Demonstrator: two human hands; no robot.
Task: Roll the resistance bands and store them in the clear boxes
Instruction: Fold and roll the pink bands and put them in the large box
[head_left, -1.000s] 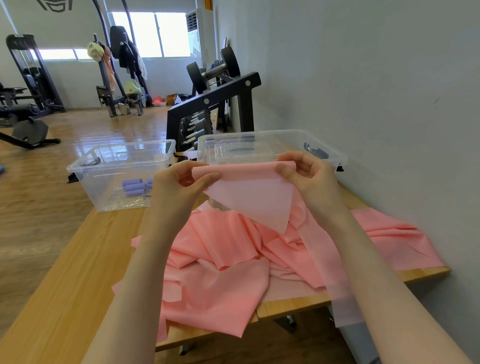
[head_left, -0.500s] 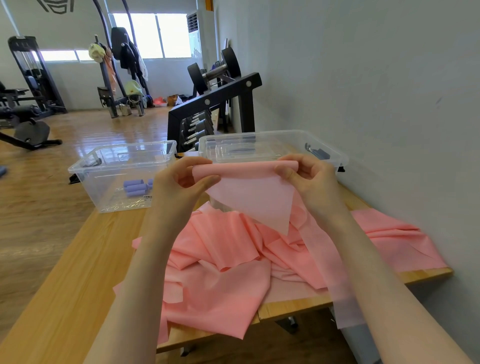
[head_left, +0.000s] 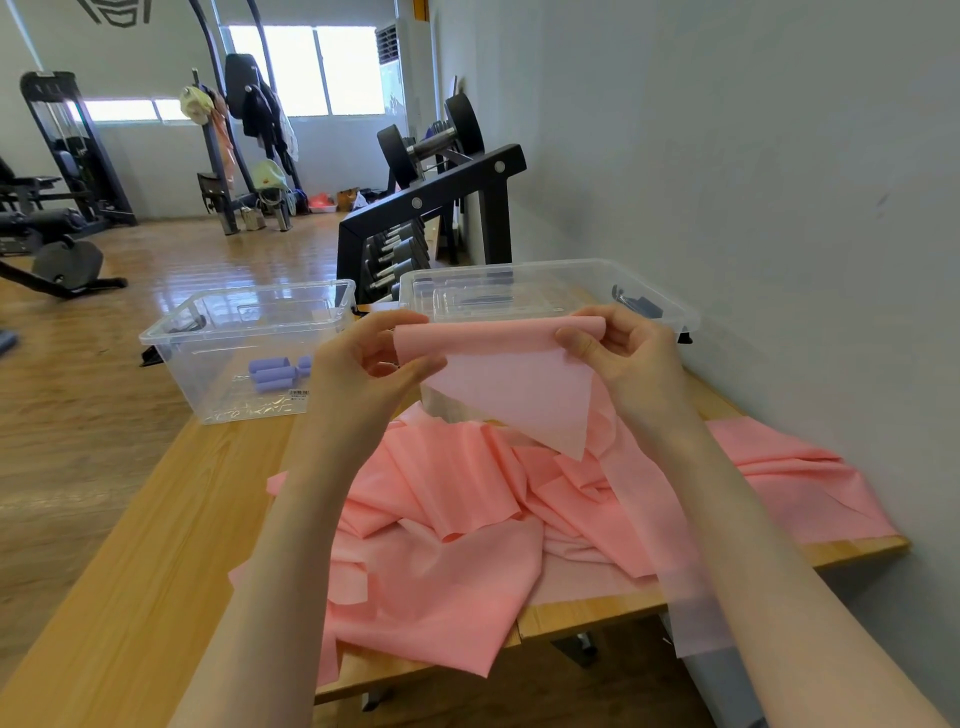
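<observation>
I hold one pink resistance band (head_left: 498, 374) up in the air above the table, its top edge curled over into the start of a roll. My left hand (head_left: 363, 364) pinches the left end of that curled edge and my right hand (head_left: 618, 353) pinches the right end. The band's loose tail hangs down past my right forearm and off the table edge. A heap of pink bands (head_left: 467, 509) lies on the wooden table (head_left: 156, 545) below. Two clear boxes stand behind: the left box (head_left: 171, 338) holds a few purple rolled bands (head_left: 272, 371), the right box (head_left: 670, 306) sits beside the wall.
A black dumbbell rack (head_left: 431, 208) stands right behind the boxes. The grey wall (head_left: 727, 182) runs along the table's right side. Gym machines (head_left: 57, 171) and a coat stand (head_left: 249, 130) are across the wooden floor at the left.
The curled top edge of the held band has turned over a little more between my fingers. Both hands stay at about the same height above the heap.
</observation>
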